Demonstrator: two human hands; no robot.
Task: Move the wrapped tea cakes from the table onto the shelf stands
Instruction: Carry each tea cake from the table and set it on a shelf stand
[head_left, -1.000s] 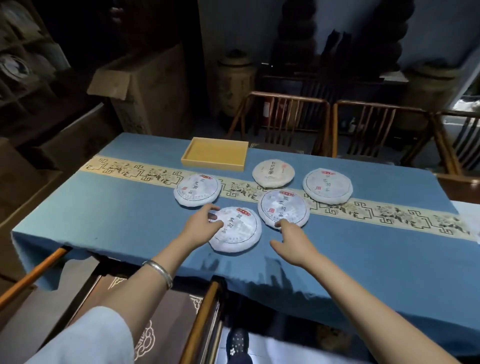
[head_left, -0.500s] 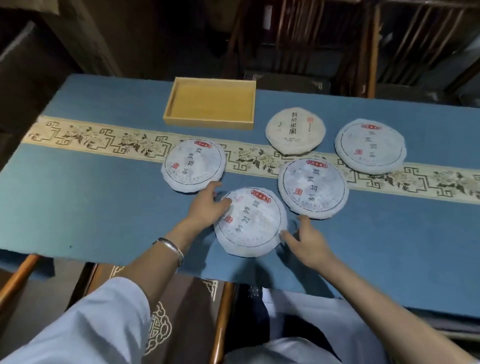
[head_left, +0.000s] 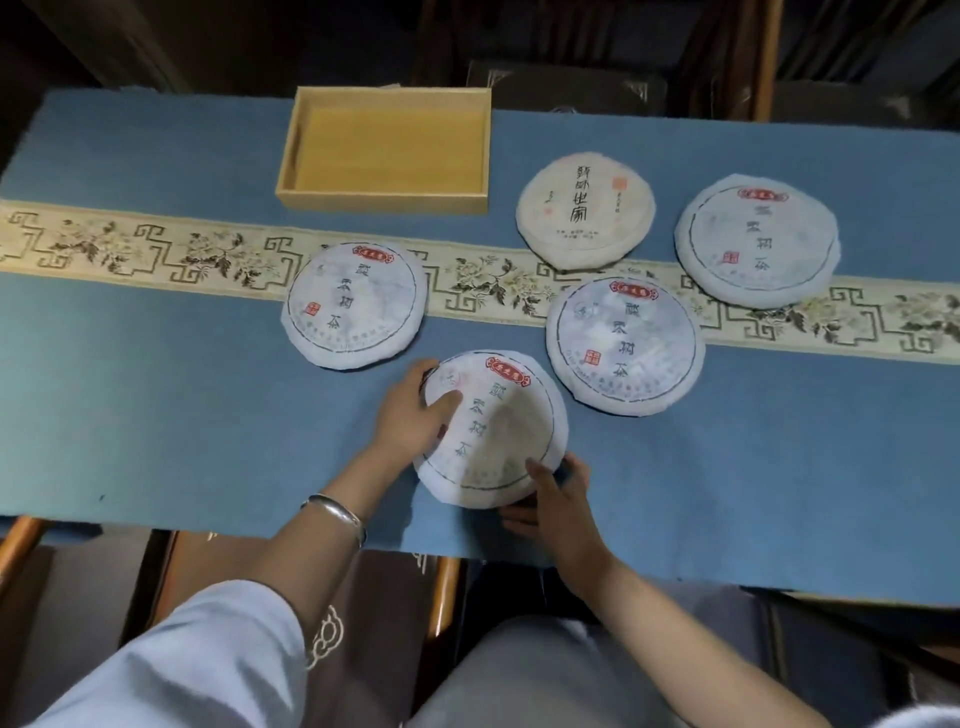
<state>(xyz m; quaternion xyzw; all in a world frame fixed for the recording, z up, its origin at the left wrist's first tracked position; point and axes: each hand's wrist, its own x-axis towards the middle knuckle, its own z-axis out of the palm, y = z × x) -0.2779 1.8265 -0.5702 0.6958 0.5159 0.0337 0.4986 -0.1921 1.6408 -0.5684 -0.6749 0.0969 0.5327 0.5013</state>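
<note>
While four cakes lie apart, both hands (head_left: 415, 415) (head_left: 558, 496) grip the nearest tea cake (head_left: 498, 431) between them.

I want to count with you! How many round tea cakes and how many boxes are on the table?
Round white paper-wrapped tea cakes with red labels: 4
Round cream paper-wrapped tea cake: 1
Shallow yellow wooden tray: 1
Total: 6

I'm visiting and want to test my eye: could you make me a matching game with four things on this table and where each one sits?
Things:
1. wooden tray
2. cream-wrapped tea cake
3. nearest tea cake
4. silver bracelet

Places:
A. gripped between both hands
B. on the left wrist
C. far side of the table, holding nothing
D. just right of the tray

Pairs: 1-C, 2-D, 3-A, 4-B
</note>
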